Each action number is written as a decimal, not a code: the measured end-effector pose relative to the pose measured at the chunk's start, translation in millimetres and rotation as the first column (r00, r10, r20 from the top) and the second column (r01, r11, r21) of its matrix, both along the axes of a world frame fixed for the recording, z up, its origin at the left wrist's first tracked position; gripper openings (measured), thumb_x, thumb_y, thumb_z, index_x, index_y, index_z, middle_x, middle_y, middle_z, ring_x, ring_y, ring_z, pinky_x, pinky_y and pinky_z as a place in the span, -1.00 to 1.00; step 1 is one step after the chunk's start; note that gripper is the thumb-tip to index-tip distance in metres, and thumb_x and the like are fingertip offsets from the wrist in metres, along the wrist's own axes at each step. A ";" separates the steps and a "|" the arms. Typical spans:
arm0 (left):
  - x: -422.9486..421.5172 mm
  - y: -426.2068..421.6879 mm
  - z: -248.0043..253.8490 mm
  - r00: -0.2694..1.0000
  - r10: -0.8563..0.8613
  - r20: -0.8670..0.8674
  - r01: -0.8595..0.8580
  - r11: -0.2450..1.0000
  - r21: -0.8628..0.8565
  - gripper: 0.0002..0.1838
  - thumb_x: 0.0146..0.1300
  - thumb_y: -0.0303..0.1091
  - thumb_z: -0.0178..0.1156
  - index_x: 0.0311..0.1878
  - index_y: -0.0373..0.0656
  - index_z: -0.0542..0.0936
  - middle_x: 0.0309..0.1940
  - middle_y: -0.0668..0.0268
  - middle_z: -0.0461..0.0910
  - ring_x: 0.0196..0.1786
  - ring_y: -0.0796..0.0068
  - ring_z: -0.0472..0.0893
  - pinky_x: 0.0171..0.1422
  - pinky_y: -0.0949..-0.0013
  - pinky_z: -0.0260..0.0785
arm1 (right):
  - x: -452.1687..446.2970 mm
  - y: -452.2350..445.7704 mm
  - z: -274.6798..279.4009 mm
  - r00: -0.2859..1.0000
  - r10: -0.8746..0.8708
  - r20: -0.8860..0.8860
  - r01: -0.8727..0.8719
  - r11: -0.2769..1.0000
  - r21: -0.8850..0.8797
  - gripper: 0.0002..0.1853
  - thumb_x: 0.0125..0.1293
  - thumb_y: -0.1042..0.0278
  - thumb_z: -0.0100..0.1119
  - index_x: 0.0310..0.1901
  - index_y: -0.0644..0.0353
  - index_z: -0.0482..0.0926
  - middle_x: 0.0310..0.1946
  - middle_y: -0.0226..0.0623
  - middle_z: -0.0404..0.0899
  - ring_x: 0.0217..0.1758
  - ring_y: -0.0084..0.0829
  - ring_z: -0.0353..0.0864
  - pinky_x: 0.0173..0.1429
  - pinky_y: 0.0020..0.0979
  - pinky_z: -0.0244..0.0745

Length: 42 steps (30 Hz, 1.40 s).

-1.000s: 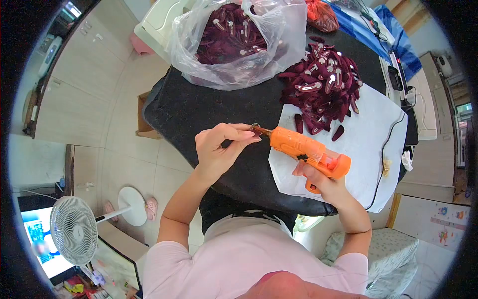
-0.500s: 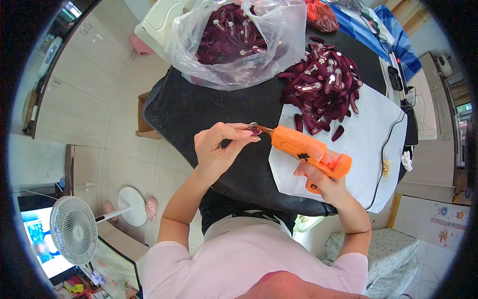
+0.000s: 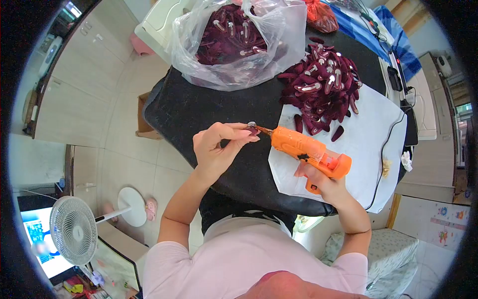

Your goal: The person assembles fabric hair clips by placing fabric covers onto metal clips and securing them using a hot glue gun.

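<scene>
My left hand is closed in a pinch on a small dark-red hair clip, with a silvery bit showing at its top. My right hand grips an orange hot glue gun by its handle. The nozzle points left, and its tip is at the clip; whether the two touch I cannot tell. Beyond the gun lies a heap of dark-red fabric hair clips, several showing silvery metal. More of them fill a clear plastic bag at the back of the table.
A white sheet lies under the heap and the gun on the black-covered table. The gun's black cord runs along the right. A red bag sits at the back. A fan stands at lower left.
The glue gun's tip and the clip have shifted very slightly against each other, and more of the clip's silvery part shows. My hands otherwise keep their places.
</scene>
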<state>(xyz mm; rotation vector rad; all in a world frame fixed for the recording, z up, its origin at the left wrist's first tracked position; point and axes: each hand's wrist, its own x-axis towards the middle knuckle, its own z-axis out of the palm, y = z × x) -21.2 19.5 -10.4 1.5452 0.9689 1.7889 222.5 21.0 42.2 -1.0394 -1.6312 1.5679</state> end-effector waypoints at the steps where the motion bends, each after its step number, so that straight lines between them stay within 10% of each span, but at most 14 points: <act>1: 0.2 -0.2 0.7 1.000 -0.002 0.005 0.002 1.000 -0.001 -0.86 0.09 -0.65 0.31 -0.33 -0.32 0.53 -0.29 0.03 0.67 -0.24 0.30 0.71 -0.17 0.41 0.62 | 0.5 0.6 -1.2 1.000 0.008 -0.008 -0.008 1.000 0.008 -0.91 0.13 0.44 0.16 -0.41 0.28 0.52 -0.44 -0.27 0.53 -0.36 -0.30 0.51 -0.21 -0.33 0.38; 42: 0.3 1.3 2.9 0.996 -0.024 0.084 0.023 1.000 0.011 -0.90 0.15 -0.67 0.24 -0.32 -0.32 0.52 -0.28 0.05 0.67 -0.23 0.29 0.71 -0.15 0.40 0.62 | 1.2 3.4 -2.5 0.970 -0.225 0.093 0.208 0.964 0.167 -0.80 0.21 0.42 0.16 -0.15 0.29 0.55 -0.42 -0.32 0.59 -0.40 -0.56 0.50 -0.29 -0.47 0.40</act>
